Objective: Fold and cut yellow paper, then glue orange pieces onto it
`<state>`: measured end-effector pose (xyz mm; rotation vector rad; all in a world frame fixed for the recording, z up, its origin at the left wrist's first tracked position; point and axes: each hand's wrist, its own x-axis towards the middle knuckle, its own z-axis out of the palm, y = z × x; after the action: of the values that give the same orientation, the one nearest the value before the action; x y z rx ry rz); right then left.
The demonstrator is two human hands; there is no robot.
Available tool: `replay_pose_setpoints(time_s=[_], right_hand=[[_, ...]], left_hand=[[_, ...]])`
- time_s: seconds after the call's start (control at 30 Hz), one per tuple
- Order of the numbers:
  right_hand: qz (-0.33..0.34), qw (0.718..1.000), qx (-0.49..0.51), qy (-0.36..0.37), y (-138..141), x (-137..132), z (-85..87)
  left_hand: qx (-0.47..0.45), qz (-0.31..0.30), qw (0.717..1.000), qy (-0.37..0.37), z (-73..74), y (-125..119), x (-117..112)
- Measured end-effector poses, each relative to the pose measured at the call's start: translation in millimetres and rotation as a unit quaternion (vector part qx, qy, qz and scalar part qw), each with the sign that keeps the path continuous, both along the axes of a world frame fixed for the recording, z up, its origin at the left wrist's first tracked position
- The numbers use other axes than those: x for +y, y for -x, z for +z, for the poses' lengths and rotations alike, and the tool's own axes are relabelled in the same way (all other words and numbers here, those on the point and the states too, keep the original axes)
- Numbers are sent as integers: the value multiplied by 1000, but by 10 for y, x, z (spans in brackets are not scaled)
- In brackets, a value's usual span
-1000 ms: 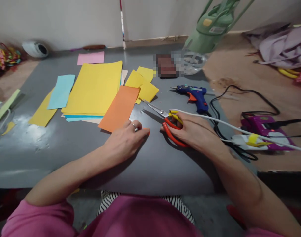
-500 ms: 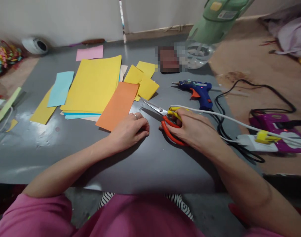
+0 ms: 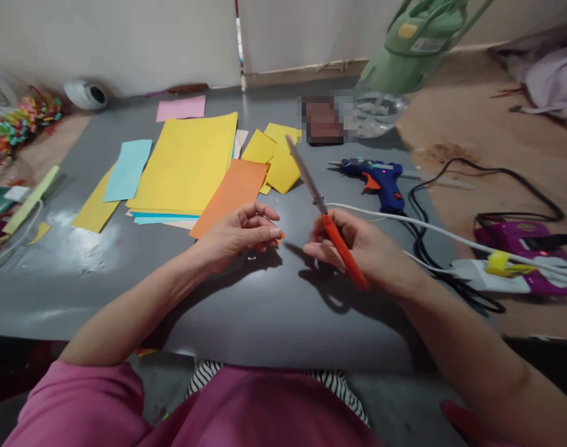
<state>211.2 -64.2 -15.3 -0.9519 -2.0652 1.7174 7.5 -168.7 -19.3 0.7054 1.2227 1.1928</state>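
Observation:
My right hand (image 3: 362, 248) grips the orange-handled scissors (image 3: 327, 214) above the grey table (image 3: 274, 310), blades closed and pointing up and away. My left hand (image 3: 239, 233) is raised just off the table beside it, fingers pinched on a tiny orange paper scrap (image 3: 280, 235) at the fingertips. An orange paper sheet (image 3: 230, 195) lies just beyond my left hand, overlapping a stack topped by a large yellow sheet (image 3: 188, 161).
Small yellow pieces (image 3: 276, 158), a light blue strip (image 3: 128, 169) and a pink piece (image 3: 181, 107) lie on the table. A blue glue gun (image 3: 376, 177) rests at right with black and white cables (image 3: 432, 233). A green fan base (image 3: 416, 46) stands behind; a purple device (image 3: 520, 239) lies on the floor.
My right hand lifted the scissors off the table and turned the blades upward. My left hand rose from the table with the small orange scrap pinched in its fingertips.

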Motion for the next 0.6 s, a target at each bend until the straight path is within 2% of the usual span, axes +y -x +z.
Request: replay_pose_setpoints(time_s=[0.13,0.3,0.47,0.6], right_hand=[[5,999,24,31,117,-159,56],[2,999,7,34,153,-204,-3],[2,1000,13,24,141,-177,-72],[-2,1000,16,25,139,-186,-66]], left_hand=[[-30,-11,999,-16,-8,-58,-9],[-66,-54,996,10,-45,-93,-24],[-92,-35,995,34,-67,-73,-27],[-92,-45,994,33,-60,-63,-40]])
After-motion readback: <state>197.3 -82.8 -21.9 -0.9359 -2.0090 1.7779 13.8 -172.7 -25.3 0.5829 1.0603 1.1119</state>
